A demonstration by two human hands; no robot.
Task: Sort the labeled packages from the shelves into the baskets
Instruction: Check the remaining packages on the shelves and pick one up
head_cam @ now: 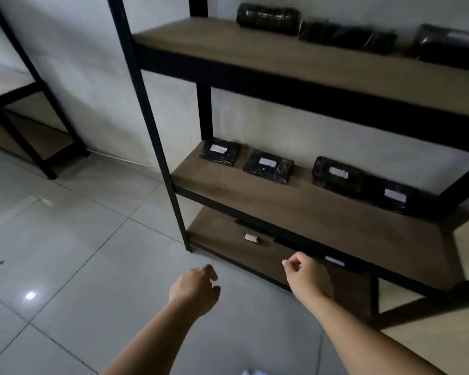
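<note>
Where pale tiled floor (79, 239) fills the left and lower view, black-framed shelving unit (282, 77) rising on the right, cut off by the right and top edges. Second rack (19, 109) at far left, only partly in view. Top shelf (255, 52) bearing three dark wrapped packages (268, 19) at the back; the rightmost blurred and cropped by the frame edge, no labels to be made out on any. Middle shelf (295, 209) holding four black labeled packages in a row along the wall: leftmost package (220, 152), second package (268, 167), third package (337, 176) touching the fourth package (390, 194), each with a white label facing up, writing too small to read. Bottom shelf (220, 234) largely hidden under the middle shelf's front beam; small light-and-brown item (251, 237) lying on it, too small to identify; white label (335, 261) of a further dark package peeking out just beyond the right hand, the rest hidden. No baskets anywhere in view. Both bare forearms reaching in from the lower edge. Right hand (307, 277) in front of the bottom shelf edge, fingers curled loosely inward, holding nothing. Left hand (194, 289) over the floor, well apart from the shelving, fingers loosely bent, thumb apart, empty. Bright glare spot (30, 295) on the tiles at lower left.
</note>
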